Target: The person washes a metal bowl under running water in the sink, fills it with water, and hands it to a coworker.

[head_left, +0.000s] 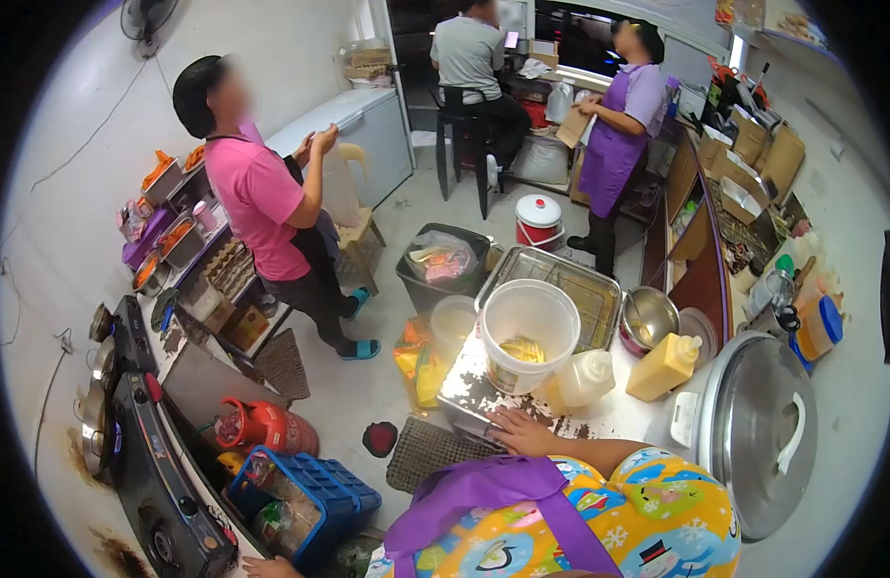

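Note:
My right hand (522, 431) lies with fingers spread on the edge of a worn, peeling white table (461, 390), holding nothing. Just beyond it stands a white bucket (530, 332) with some yellow pieces inside. A translucent jug (586, 378) and a yellow pump bottle (664, 367) stand to its right. At the bottom edge, my left hand (270, 568) shows only in part, its fingers laid out on the counter beside the black gas stove (160, 482). Nothing is seen in it.
A person in pink (262, 197) stands at the left, another in a purple apron (613, 135) holds cardboard, and a third (469, 58) sits at the back. A blue crate (315, 506), red gas cylinder (281, 429), black bin (435, 289) and large lidded pot (763, 433) surround me.

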A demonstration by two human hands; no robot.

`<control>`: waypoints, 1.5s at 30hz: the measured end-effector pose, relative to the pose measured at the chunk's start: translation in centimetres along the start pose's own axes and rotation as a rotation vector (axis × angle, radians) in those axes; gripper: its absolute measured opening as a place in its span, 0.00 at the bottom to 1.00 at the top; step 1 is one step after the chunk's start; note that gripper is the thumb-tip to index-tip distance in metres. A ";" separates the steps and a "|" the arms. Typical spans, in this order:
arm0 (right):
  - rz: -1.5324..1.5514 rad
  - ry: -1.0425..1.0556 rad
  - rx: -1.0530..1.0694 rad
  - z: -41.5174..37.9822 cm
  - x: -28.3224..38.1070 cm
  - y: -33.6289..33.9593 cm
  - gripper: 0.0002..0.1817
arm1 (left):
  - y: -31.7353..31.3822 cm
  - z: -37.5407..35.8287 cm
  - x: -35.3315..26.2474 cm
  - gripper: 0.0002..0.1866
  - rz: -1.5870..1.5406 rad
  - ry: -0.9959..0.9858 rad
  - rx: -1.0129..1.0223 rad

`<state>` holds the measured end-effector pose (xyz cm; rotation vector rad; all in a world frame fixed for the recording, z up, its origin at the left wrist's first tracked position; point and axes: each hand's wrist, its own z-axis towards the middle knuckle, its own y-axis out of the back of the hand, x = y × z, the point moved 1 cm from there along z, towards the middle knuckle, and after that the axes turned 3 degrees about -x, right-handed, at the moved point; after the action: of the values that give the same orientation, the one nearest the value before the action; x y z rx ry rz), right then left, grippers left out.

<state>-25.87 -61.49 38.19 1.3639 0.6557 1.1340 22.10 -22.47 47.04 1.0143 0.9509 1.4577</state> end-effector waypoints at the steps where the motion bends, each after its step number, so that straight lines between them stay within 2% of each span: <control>1: -0.017 0.011 -0.013 -0.2 -0.2 -0.4 0.29 | 0.5 0.1 -0.2 0.40 -0.026 0.019 0.039; 5: -0.069 0.047 -0.060 -0.2 -1.3 -2.5 0.26 | 2.1 0.2 -0.9 0.39 0.060 0.019 0.048; 6: -0.079 0.054 -0.066 0.0 -1.4 -2.5 0.25 | 1.7 0.0 -1.1 0.39 0.112 0.003 -0.027; 10: 0.020 0.054 -0.077 0.0 -1.9 -2.5 0.26 | 2.1 0.2 -1.2 0.39 0.098 0.029 0.040; 13: 0.052 0.044 -0.055 0.1 -1.9 -2.3 0.26 | -5.1 0.6 1.1 0.40 0.181 -0.051 -0.267; 14: 0.029 0.031 0.007 0.0 -2.1 -2.3 0.26 | -5.4 0.5 1.2 0.40 0.166 -0.041 -0.220; 19: 0.030 0.076 -0.030 -0.4 -2.3 -2.6 0.25 | 0.8 0.0 -0.7 0.41 0.106 0.002 0.006; 23: -0.040 0.051 0.039 -0.1 -1.7 -1.6 0.24 | 0.7 0.0 -0.7 0.41 0.114 0.001 0.016; 31: -0.031 0.074 -0.057 -0.2 -1.9 -1.8 0.22 | 1.3 -0.2 -1.2 0.42 0.081 0.022 0.038; 34: -0.057 0.054 0.006 -0.1 -1.5 -1.1 0.21 | 1.3 -0.4 -1.1 0.42 0.060 0.024 0.040; 36: -0.080 0.067 -0.064 0.0 -1.8 -1.9 0.20 | 1.0 -0.3 -1.2 0.41 0.043 0.030 0.034; 45: -0.172 0.130 -0.027 0.5 -2.0 -2.0 0.17 | -0.7 0.7 -0.3 0.43 0.068 0.047 0.060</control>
<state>-25.67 -63.22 35.87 1.1939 0.8331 1.0949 23.05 -22.64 46.55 1.0694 1.0070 1.5230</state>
